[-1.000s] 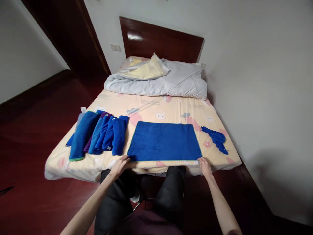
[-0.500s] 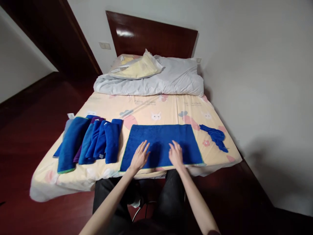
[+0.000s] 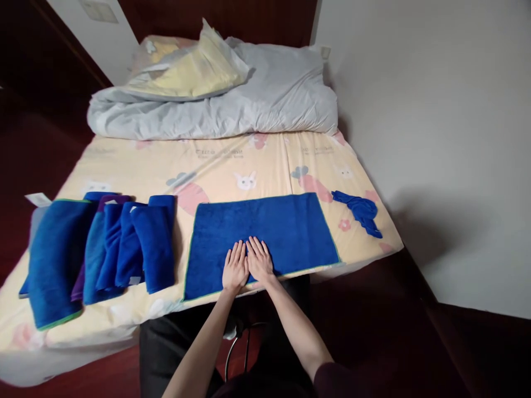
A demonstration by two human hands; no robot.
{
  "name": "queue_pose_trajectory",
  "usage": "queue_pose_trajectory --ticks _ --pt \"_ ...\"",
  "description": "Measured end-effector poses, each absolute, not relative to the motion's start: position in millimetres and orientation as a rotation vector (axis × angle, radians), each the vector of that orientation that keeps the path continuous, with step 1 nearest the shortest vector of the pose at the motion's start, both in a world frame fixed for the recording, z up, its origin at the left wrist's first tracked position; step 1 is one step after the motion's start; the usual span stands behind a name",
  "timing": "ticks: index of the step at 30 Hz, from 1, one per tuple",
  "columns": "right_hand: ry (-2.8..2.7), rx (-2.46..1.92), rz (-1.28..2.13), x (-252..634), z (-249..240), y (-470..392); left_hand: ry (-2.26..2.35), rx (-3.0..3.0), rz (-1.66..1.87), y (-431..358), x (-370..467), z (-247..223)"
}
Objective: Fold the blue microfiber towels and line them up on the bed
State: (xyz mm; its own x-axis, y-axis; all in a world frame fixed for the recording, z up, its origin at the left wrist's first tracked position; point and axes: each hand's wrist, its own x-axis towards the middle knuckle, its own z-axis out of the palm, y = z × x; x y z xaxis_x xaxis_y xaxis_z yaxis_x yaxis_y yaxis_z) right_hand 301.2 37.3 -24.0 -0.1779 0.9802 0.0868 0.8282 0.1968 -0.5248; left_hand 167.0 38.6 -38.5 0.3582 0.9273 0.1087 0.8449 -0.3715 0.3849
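Observation:
A blue towel with a thin green edge lies spread flat near the front edge of the bed. My left hand rests palm down on its near middle part, fingers stretched out. Right beside it, my right hand also lies flat on the cloth, the two hands touching or nearly so at the thumbs. Neither hand grips anything. To the left is a row of folded towels, mostly blue with a purple one among them. A small crumpled blue cloth lies right of the spread towel.
The bed sheet is pale yellow with carrot and cat prints. A rolled grey quilt and a yellow-and-white pillow or cover lie at the head end. A white wall stands on the right.
My hands were apart above the towel; now they have come together and lie flat on it. The camera view has moved closer and lower over the bed.

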Motion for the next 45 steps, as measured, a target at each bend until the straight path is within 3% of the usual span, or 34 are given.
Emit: queue_pose_trajectory --ticks 7,20,32,36,41,45 --pt "-2.012 -1.742 0.435 350.8 -26.7 31.0 1.647 2.291 0.455 37.8 154.0 -29.2" --pt "-1.814 -2.149 0.178 557.2 -31.9 8.4 2.013 2.189 0.551 39.5 76.8 -31.2" --pt "-1.800 -2.175 0.003 565.2 -43.8 8.8 2.096 2.075 0.501 43.4 82.8 -29.9" --pt "-1.795 -2.164 -0.049 566.1 -46.7 10.0 2.083 2.020 0.480 44.3 130.3 -23.5" --pt "-1.785 -2.128 -0.109 566.4 -49.9 10.8 1.450 2.327 0.464 45.9 263.8 -15.3" --pt "-1.785 -2.097 -0.148 566.2 -51.2 12.0 1.274 2.409 0.558 63.7 326.9 -24.5"
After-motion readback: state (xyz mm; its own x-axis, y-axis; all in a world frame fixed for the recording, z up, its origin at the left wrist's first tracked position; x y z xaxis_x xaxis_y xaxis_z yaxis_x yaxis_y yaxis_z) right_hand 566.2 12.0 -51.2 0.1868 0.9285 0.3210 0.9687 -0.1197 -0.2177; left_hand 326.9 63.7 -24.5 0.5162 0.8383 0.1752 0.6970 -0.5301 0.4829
